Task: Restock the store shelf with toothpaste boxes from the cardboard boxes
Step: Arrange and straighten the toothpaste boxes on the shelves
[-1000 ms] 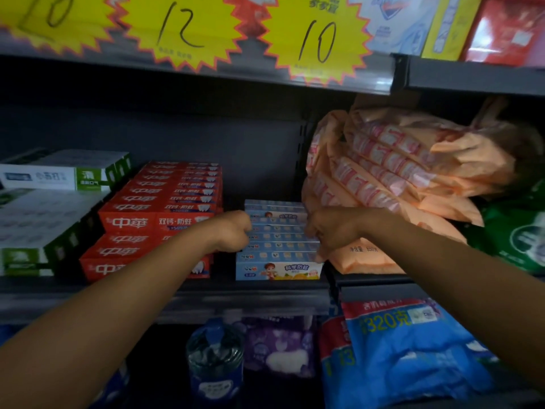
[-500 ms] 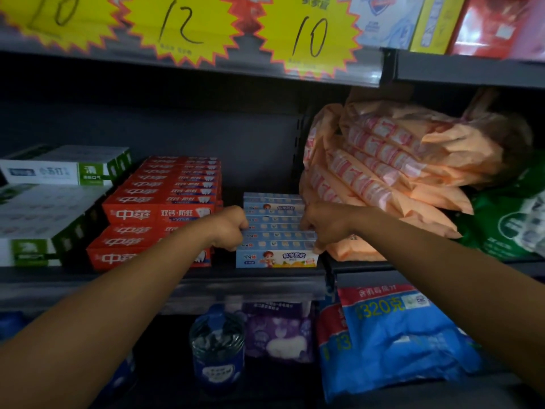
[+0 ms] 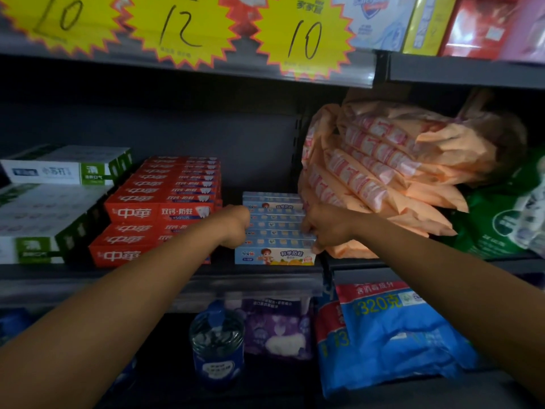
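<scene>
A: Head view has us facing the shelf (image 3: pixel 165 278), with the stack of light blue toothpaste boxes (image 3: pixel 275 231) between the red toothpaste boxes (image 3: pixel 165 208) and the orange packets (image 3: pixel 380 178).

B: Our left hand (image 3: pixel 236 227) is curled against the stack's left end, and our right hand (image 3: pixel 324 227) is bent round its right end. Fingers on both sides are mostly closed and pressing the box ends; we cannot tell whether any single box is actually pinched.

A: We judge these cartons to be light and fairly stiff, though thin card will dent if we squeeze the middle. Glossy faces probably slide over each other.

B: So we hold by the short ends, where the folded flaps are strongest, and press inward evenly, so the stack moves as one.

A: Those soft packets lean close on the right, touching or nearly touching the stack. We should keep the right hand low there, so that nothing gets dragged down.
</scene>
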Demonstrator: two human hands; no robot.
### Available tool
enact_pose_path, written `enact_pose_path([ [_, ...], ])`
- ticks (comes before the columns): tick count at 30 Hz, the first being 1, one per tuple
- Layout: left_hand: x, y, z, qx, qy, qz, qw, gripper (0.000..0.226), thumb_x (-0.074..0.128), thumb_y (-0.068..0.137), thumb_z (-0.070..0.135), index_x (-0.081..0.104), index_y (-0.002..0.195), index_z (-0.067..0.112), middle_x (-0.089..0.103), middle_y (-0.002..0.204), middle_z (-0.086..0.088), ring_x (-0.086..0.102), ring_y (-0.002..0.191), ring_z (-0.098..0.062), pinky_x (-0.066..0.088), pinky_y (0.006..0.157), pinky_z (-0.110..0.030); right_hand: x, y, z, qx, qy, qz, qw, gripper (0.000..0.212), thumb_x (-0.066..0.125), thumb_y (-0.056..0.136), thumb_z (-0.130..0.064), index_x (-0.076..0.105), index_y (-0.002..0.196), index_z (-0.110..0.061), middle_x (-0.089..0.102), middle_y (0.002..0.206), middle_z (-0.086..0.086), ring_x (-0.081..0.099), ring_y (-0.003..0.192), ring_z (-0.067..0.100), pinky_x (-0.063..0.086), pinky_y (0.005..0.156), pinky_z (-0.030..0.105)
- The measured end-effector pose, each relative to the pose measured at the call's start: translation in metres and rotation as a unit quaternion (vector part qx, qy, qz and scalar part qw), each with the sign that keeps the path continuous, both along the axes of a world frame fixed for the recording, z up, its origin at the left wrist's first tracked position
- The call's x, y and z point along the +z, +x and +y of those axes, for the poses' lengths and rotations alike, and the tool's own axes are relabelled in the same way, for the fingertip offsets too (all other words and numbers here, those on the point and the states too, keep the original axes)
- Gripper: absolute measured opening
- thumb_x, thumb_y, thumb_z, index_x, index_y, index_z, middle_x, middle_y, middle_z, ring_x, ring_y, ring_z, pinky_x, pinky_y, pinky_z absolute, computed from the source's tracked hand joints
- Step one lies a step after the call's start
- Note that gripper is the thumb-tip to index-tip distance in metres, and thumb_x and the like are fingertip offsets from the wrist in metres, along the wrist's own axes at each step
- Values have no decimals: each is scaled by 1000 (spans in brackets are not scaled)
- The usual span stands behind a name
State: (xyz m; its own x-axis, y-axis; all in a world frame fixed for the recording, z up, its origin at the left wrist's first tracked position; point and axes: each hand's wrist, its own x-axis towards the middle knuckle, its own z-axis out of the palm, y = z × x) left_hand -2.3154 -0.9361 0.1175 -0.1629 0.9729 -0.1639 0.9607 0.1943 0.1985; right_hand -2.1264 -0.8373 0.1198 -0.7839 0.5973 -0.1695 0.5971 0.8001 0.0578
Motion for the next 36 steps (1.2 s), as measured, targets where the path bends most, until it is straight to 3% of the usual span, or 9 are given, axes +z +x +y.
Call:
enact_pose_path([
  [4, 4, 2, 2, -7, -13, 34, 999, 29, 57, 89, 3, 58, 118, 5, 57, 116, -9, 53, 94, -19, 44, 77, -25, 2, 3, 0, 10, 8, 5, 1000, 34, 75, 77, -24, 66, 105, -7, 47, 87, -6, 48, 86, 16, 45, 76, 30],
  [8, 5, 3, 2, -11, -24, 47, 999, 30, 58, 89, 2, 58, 119, 6, 57, 120, -10, 55, 103, -21, 45, 80, -26, -3, 3, -1, 4, 9, 10, 1000, 37, 76, 77, -23, 65, 109, -7, 47, 94, -4, 46, 89, 15, 40, 74, 26],
  [15, 3, 7, 3, -23, -19, 70, 997, 27, 56, 91, 5, 57, 119, 7, 57, 117, -8, 54, 98, -19, 43, 77, -24, -4, 1, -2, 6, 11, 3, 1000, 36, 74, 79, -23, 62, 110, -6, 52, 101, 2, 43, 88, 14, 35, 72, 25],
  [19, 3, -1, 2, -42, -19, 67, 997, 28, 62, 88, 6, 60, 116, 8, 58, 107, -5, 52, 91, -16, 43, 76, -25, -1, 3, -2, -9, 11, 14, 1000, 36, 76, 77, -24, 63, 106, -7, 45, 90, -4, 46, 88, 15, 41, 74, 27],
  [21, 2, -5, 1, -47, -16, 60, 997, 29, 65, 86, 6, 62, 115, 9, 55, 100, -2, 53, 90, -15, 44, 75, -25, -2, 3, -5, -15, 17, 14, 1000, 37, 76, 77, -22, 64, 109, -7, 44, 94, -3, 45, 89, 15, 40, 75, 26],
  [26, -2, -10, 2, -48, -9, 46, 998, 28, 65, 85, 5, 63, 114, 7, 59, 111, -6, 54, 92, -16, 44, 75, -25, -7, 3, -8, -22, 28, 25, 999, 39, 75, 78, -16, 65, 114, -6, 46, 103, -2, 49, 103, 20, 32, 74, 21],
  [30, -1, -11, 3, -49, -16, 31, 998, 26, 65, 85, 4, 64, 110, 7, 58, 102, -2, 53, 90, -15, 44, 74, -24, -4, 2, -6, -17, 26, 10, 999, 32, 76, 76, -19, 67, 103, -6, 49, 91, -2, 46, 87, 15, 37, 71, 24],
  [32, 3, -10, 4, -47, -6, 32, 998, 22, 62, 86, 2, 64, 107, 6, 54, 93, -1, 52, 85, -15, 43, 70, -24, 3, 0, -4, -15, 24, 6, 1000, 30, 76, 76, -19, 66, 101, -6, 46, 87, -5, 50, 88, 17, 41, 73, 26],
  [36, 20, -11, 15, -34, 60, 58, 996, 21, 55, 86, -2, 66, 103, 4, 61, 99, -10, 57, 88, -22, 41, 68, -27, 27, -8, 5, -18, 46, 50, 998, 28, 68, 83, -14, 66, 111, -14, 53, 106, -3, 51, 100, 14, 42, 84, 26],
])
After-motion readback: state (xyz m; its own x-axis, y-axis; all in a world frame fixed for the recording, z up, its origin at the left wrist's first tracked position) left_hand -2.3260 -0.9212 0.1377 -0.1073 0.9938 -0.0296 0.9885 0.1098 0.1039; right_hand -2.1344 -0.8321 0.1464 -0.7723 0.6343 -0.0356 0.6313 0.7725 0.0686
